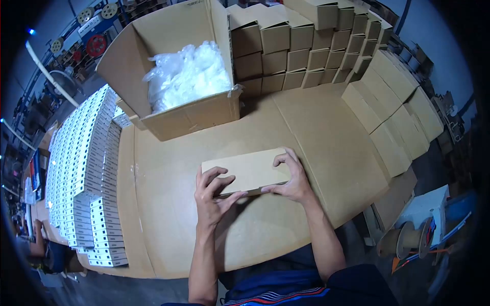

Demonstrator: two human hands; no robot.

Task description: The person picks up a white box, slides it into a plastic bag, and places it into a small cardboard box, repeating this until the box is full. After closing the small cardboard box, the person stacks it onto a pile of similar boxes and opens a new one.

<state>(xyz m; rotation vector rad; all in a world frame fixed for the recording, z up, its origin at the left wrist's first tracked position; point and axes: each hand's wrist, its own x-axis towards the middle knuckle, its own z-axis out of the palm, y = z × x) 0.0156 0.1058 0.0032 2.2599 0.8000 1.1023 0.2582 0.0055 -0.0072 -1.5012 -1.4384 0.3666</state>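
Observation:
A closed, oblong brown cardboard box (250, 171) is held level just above the cardboard-covered table, near its front edge. My left hand (212, 189) grips its left end, with the thumb along the near side and curled fingers on the top. Around the right end is my right hand (291, 178), its thumb on the near lower edge and its fingers bent over the far corner. Beyond the small box stands a large open carton (194, 117) filled with clear plastic bags (191, 74).
Stacked brown boxes (301, 38) line the table's back, and more boxes (393, 112) lie at the right. White printed boxes (81, 168) are piled high at the left. Spools (406, 239) sit off the right edge. Part of another person (43, 250) shows at far left.

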